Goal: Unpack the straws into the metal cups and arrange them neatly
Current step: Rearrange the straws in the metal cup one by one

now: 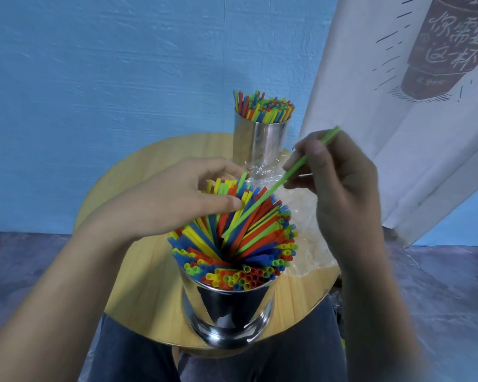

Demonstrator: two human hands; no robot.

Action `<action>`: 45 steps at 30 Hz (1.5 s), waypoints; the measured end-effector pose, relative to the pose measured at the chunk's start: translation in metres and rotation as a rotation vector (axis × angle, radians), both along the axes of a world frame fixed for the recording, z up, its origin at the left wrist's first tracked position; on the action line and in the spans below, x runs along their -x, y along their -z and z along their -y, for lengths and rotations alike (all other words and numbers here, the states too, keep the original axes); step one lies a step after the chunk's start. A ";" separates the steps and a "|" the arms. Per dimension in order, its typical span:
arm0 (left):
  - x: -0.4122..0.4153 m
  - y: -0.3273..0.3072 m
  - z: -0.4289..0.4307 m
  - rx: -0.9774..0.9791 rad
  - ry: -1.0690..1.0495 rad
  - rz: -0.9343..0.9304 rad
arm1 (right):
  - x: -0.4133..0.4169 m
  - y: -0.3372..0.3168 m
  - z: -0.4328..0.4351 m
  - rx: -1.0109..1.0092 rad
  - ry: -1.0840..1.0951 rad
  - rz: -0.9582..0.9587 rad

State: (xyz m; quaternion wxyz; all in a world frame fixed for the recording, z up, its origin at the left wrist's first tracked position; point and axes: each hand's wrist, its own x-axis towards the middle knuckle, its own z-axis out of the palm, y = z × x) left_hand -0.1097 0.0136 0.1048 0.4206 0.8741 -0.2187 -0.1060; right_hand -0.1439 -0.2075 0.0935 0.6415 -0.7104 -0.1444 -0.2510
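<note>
Head view: near cup (pixel 232 312), far cup (pixel 260 144); both full of straws (pixel 246 238)

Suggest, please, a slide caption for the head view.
Right hand pinches one green plastic straw, angled into the near shiny metal cup, while left hand grips its multicoloured straws.
</note>
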 end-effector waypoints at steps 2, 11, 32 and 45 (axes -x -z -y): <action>0.002 -0.001 0.003 0.004 0.025 0.001 | -0.001 0.003 -0.006 0.097 -0.016 -0.016; 0.003 0.002 0.007 0.063 0.004 0.026 | -0.006 0.008 -0.010 0.351 -0.018 -0.077; 0.003 0.004 0.009 0.042 -0.031 0.052 | -0.006 0.010 0.009 0.499 -0.211 -0.375; 0.004 0.003 0.008 0.056 -0.005 0.034 | -0.002 0.009 0.005 0.404 -0.179 -0.332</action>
